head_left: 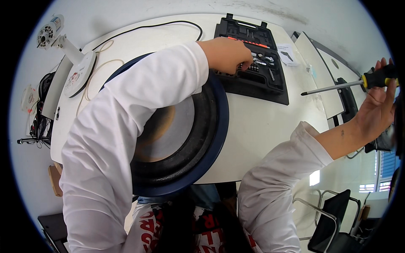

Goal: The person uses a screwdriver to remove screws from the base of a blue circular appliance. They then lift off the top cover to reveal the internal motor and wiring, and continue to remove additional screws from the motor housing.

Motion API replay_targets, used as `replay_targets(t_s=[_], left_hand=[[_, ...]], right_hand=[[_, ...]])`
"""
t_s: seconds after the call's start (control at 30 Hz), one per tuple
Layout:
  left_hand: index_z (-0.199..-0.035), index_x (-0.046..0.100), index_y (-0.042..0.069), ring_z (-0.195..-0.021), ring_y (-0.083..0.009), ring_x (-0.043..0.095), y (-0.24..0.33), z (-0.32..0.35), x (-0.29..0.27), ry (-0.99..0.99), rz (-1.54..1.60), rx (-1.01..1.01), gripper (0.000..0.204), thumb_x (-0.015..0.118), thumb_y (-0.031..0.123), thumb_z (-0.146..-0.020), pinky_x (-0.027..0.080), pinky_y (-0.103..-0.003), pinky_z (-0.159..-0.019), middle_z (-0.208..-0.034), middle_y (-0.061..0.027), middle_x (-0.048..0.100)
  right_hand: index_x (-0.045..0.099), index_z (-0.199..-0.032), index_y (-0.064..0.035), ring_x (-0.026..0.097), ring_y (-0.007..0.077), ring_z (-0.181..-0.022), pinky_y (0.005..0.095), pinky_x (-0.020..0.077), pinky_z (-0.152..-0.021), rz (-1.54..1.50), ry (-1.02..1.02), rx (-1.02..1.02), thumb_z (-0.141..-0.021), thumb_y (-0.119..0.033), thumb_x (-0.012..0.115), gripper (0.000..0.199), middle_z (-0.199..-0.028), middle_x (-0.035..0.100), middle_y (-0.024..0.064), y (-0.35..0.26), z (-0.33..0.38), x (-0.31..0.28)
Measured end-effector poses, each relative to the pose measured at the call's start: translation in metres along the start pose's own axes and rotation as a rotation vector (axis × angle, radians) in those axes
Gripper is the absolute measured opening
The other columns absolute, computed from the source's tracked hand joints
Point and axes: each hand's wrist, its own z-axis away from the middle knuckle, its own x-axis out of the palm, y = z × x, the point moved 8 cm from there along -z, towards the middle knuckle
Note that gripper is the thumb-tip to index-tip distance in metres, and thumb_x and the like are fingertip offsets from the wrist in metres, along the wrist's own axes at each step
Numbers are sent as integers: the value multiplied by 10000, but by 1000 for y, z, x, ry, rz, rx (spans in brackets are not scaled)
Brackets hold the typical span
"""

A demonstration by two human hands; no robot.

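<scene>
My left hand [230, 55] reaches over an open black tool case [261, 84] at the back of the table. Its fingers are bent down and closed among the small metal bits and sockets; whatever they pinch is hidden. Raised off to the right, my right hand [375, 105] grips the black and yellow handle of a screwdriver [333, 88], whose long shaft points left. Beneath my left arm lies a large round thing with a dark blue rim [220, 139], a black ring [198, 143] and a grey disc with a brownish stain [181, 122].
A small white fan [78, 80] stands at the table's left side, with a pale cord beside it. Along the back runs a black cable [168, 23]. A printed sheet [287, 55] lies right of the case. A black chair [331, 223] is at the lower right.
</scene>
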Motion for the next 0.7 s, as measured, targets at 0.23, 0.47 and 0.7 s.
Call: replay_targets(t_s=[0.23, 0.47, 0.7], left_hand=[[-786, 677, 103, -822, -266, 651, -7, -6, 2, 49, -12, -32, 94, 615, 62, -728, 510, -368, -703, -838, -83, 668], [-729, 649, 81, -801, -274, 652, -2, -8, -3, 81, 131, 20, 16, 663, 77, -725, 510, -368, -682, -807, -86, 662], [-742, 640, 46, -748, -245, 643, 5, -7, 6, 111, 100, 26, 97, 724, 92, -723, 496, -341, -672, -740, -77, 654]], right_hand=[[536, -1181, 62, 592, 359, -1094, 413, 411, -1023, 351, 117, -77, -957, -146, 509, 307, -1176, 585, 243, -2, 4, -1], [556, -1172, 50, 588, 361, -1101, 418, 389, -1039, 368, 111, -73, -955, -150, 513, 298, -1175, 589, 242, -2, 4, 0], [433, -1247, -19, 635, 369, -1011, 372, 435, -986, 258, 24, -117, -908, -111, 573, 378, -1083, 596, 333, 3, 0, -8]])
